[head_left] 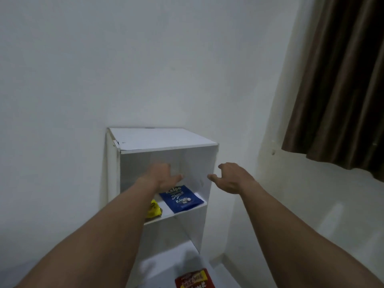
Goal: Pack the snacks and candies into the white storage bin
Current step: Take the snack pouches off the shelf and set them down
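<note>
Near shelf (166,140), left hand (164,176), right hand (232,178) outstretched.

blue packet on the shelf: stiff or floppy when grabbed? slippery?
The blue packet lies flat and thin, so it is probably light and would flex if pinched by a corner. It looks like smooth printed film, so perhaps slippery. It sits at the front edge of the shelf, so a push may slide it off.

left forearm (116,215) hides most of the yellow packet (154,208); the bottom edge crops the red packet (193,279).
</note>
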### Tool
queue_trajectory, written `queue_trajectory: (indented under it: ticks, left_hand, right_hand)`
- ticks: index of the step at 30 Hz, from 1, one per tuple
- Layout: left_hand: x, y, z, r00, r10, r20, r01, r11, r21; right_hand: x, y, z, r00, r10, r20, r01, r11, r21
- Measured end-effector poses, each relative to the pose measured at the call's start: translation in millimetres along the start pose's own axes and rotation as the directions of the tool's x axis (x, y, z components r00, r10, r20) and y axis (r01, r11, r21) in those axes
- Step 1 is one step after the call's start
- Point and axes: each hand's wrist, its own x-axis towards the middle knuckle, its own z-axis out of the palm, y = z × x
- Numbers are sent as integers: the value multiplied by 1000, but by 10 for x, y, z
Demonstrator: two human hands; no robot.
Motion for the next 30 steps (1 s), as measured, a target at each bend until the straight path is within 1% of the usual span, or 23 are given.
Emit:
queue_trajectory:
  ticks: [4,10,15,19,24,27,30]
  left_hand:
    - [269,-204,122,999,-54,-6,54,999,-8]
    - [583,-483,345,991,-133,3,133,989,58]
    - [800,-713,626,966,-260,10,259,964,64]
    - [975,-863,822,917,-396,44,393,917,65]
    - [1175,-1040,1032,859,-510,49,501,857,122]
    - [1222,-1144,1176,812,-579,66,565,810,157]
    - [1255,-1261,1290,752,-651,103,638,758,135]
  right_hand:
    - [454,-102,259,998,-65,27,64,997,35]
    - [1024,-184,740,982,-153,113,144,986,90]
    - [1485,-223,1163,946,-255,201,228,963,146]
    - [1941,-200,1587,902,-323,286,283,943,173]
    - [2380,-136,2036,839,-373,396,363,926,102]
    - [2541,-116,2256,815,-347,464,340,935,102]
    - [2647,-114,2352,789,-316,526,285,948,143]
